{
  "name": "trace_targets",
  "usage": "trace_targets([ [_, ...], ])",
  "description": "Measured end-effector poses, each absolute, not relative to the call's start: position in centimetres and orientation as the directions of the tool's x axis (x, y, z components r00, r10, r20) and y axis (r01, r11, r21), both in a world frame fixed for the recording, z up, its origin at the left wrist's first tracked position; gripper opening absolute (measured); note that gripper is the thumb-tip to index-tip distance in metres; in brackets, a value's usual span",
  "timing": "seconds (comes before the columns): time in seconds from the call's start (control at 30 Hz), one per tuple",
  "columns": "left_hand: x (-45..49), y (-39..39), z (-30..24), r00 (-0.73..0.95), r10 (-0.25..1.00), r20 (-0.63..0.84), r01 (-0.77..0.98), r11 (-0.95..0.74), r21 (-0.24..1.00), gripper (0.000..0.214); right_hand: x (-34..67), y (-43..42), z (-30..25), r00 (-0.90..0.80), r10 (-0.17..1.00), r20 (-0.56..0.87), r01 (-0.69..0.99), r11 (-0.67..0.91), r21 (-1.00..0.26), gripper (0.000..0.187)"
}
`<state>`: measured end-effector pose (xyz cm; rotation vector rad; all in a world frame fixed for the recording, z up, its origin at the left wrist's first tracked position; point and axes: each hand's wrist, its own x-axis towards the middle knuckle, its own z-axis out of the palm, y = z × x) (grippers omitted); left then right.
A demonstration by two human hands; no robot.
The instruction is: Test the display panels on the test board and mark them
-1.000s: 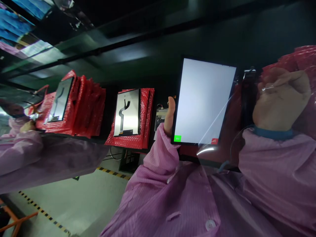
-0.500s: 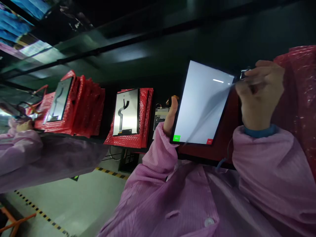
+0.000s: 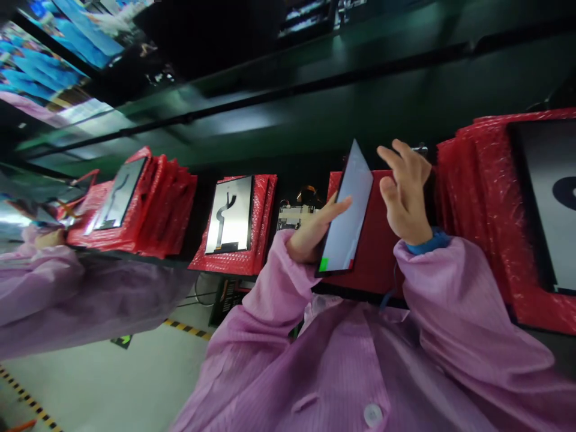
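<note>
A lit white display panel [image 3: 353,219], with a green and a red square along its near edge, stands steeply tilted in front of me. My left hand [image 3: 315,231] is closed on its left edge, the thumb lying over the screen face and the other fingers hidden behind. To the right of the panel, my right hand [image 3: 407,189] is raised with fingers apart and nothing in it; a blue wrist strap [image 3: 429,241] circles that wrist. Beneath both hands lies a red pad [image 3: 380,252]. A small circuit board [image 3: 294,216] with an orange flex cable sits just beyond my left hand.
Left of me, another panel [image 3: 229,215] lies back up on red bubble bags [image 3: 265,225]. Farther left is a stack of red bubble bags [image 3: 168,207] beside a co-worker's sleeve [image 3: 40,258]. At right, a dark-framed panel [image 3: 551,198] rests on more red bags [image 3: 490,210].
The lit panel has turned from facing me to a steep, nearly edge-on tilt. My right hand has come away from its upper right corner and opened. The view has swung right.
</note>
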<state>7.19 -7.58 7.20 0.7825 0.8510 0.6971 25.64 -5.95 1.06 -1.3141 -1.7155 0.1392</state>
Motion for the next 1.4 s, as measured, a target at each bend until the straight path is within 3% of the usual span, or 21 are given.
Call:
trace_targets([
  [0.1,9.4,-7.9,7.0,0.512,0.753,-0.414,-0.233,0.586,0.776,0.047,24.7,-6.7,1.3,-0.133,0.753,0.644,0.667,0.549,-0.503,0.056],
  [0.2,10.3,-8.3,6.5,0.549,0.758,-0.353,-0.245,0.55,0.799,0.048,24.6,-7.0,1.4,-0.166,0.731,0.662,0.66,0.58,-0.476,0.059],
  [0.27,9.7,-8.8,5.8,0.541,0.808,-0.235,-0.268,0.43,0.862,0.045,24.9,-7.0,1.5,-0.155,0.714,0.683,0.664,0.587,-0.463,0.06],
  [0.33,8.0,-9.5,4.4,0.406,0.912,-0.063,-0.233,0.17,0.958,0.042,25.2,-6.8,1.4,-0.15,0.698,0.7,0.667,0.594,-0.449,0.059],
  [0.4,5.5,-10.4,2.4,0.148,0.979,0.139,0.023,-0.144,0.989,0.038,25.4,-6.7,1.4,-0.156,0.685,0.712,0.667,0.604,-0.435,0.056],
  [0.43,4.2,-10.8,1.2,0.022,0.972,0.234,0.254,-0.232,0.939,0.035,25.5,-6.7,1.4,-0.158,0.681,0.715,0.667,0.607,-0.432,0.055],
  [0.5,1.8,-11.6,-1.2,-0.087,0.932,0.353,0.684,-0.202,0.701,0.027,25.5,-6.7,1.4,-0.153,0.678,0.719,0.664,0.609,-0.433,0.054],
  [0.6,-0.4,-12.4,-4.0,-0.014,0.949,0.315,0.935,-0.1,0.341,0.027,25.4,-6.9,1.6,-0.141,0.68,0.719,0.666,0.603,-0.439,0.055],
  [0.77,-0.9,-12.6,-5.3,0.154,0.968,0.2,0.982,-0.172,0.073,0.04,25.3,-7.5,2.1,-0.12,0.721,0.682,0.68,0.56,-0.472,0.05],
  [1.4,-1.1,-12.4,-4.8,0.252,0.957,0.142,0.966,-0.258,0.023,0.044,25.2,-7.6,2.5,-0.136,0.748,0.65,0.68,0.548,-0.488,0.048],
])
